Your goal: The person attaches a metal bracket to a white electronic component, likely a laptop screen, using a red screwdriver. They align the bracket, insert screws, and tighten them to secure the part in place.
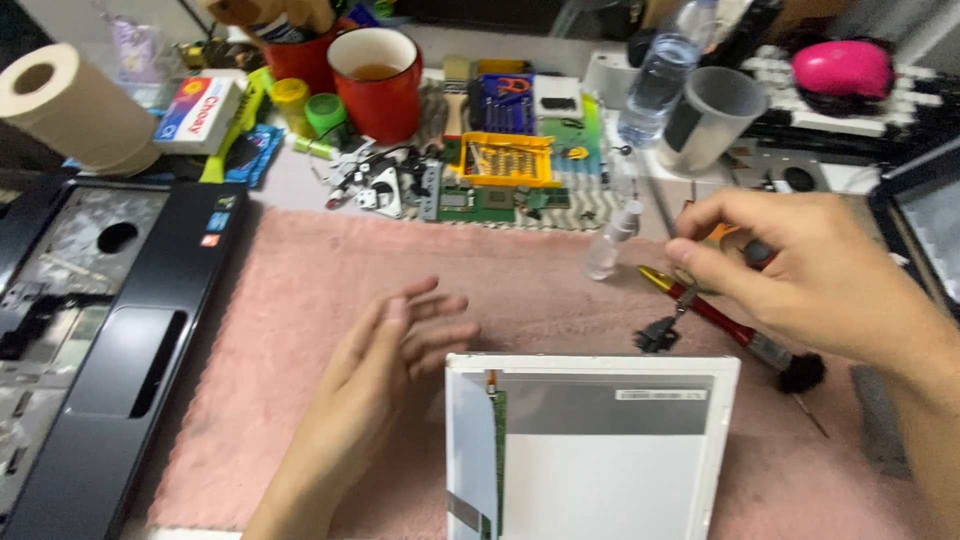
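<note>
Right hand [800,275] – grip pinched on a small dark part, its kind unclear, above the red-handled brush [725,322] near the worktop's right edge | left hand [385,350] – fingers apart, empty, over the pink mat [300,300] beside the white panel [595,450] at the front edge | risk: part slips, vanishes in mat pile.

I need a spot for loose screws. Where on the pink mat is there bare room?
The pink mat is bare between the black laptop shell and the left hand, and above that hand, below the circuit board. It is crowded near the right hand: a small clear bottle, a red-handled brush and the white panel.
</note>
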